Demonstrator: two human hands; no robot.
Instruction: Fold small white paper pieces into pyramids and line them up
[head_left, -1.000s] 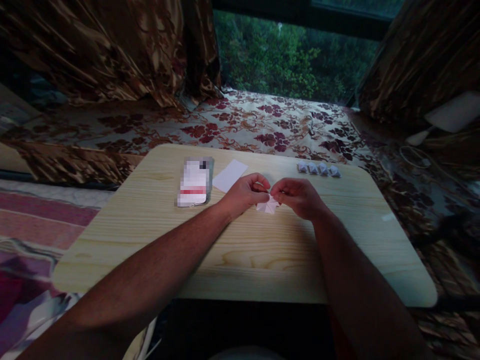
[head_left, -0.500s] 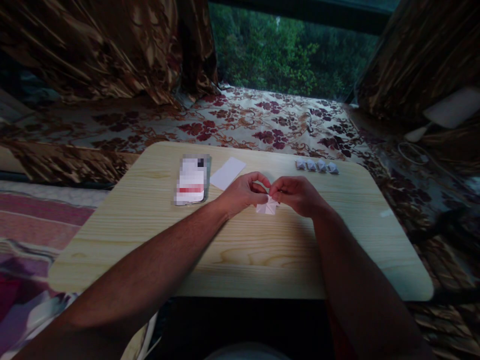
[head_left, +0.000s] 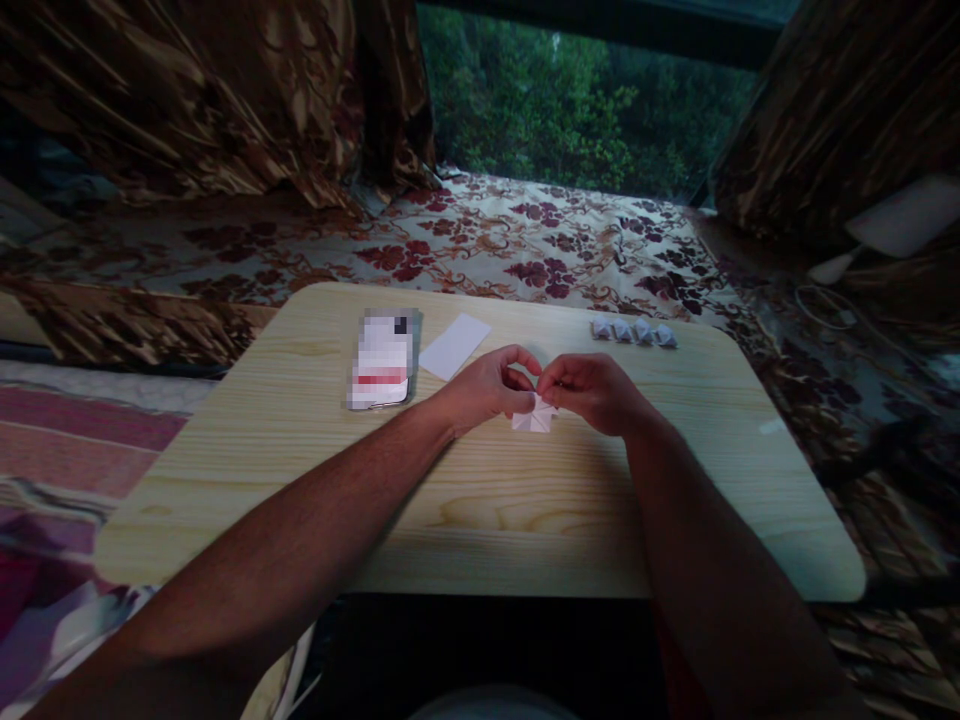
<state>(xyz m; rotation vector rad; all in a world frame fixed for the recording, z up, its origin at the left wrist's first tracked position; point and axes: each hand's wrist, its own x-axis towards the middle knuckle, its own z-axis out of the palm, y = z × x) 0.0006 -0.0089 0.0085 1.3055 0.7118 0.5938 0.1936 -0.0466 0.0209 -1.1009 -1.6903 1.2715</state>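
Observation:
A small white folded paper (head_left: 532, 417) with crease lines is held low over the middle of the wooden table (head_left: 525, 515). My left hand (head_left: 491, 385) pinches its upper left part, the thumb lying along the edge. My right hand (head_left: 589, 388) is closed at its upper right, fingertips pinching the paper close to the left hand's fingertips. The fingers cover the upper part of the paper. Behind my left hand lies a flat white sheet of paper (head_left: 456, 345). Several small folded paper pieces (head_left: 634, 333) stand in a row beyond my right hand.
A phone (head_left: 382, 360), blurred over, lies on the table's left side. Past the far edge is a ledge with a floral cloth (head_left: 540, 240) below a window. Curtains hang on both sides. A white lamp-like object (head_left: 904, 218) with a cable is at the right.
Almost nothing differs. The folded paper and the fingertips on it have shifted very slightly; both hands keep their pinch.

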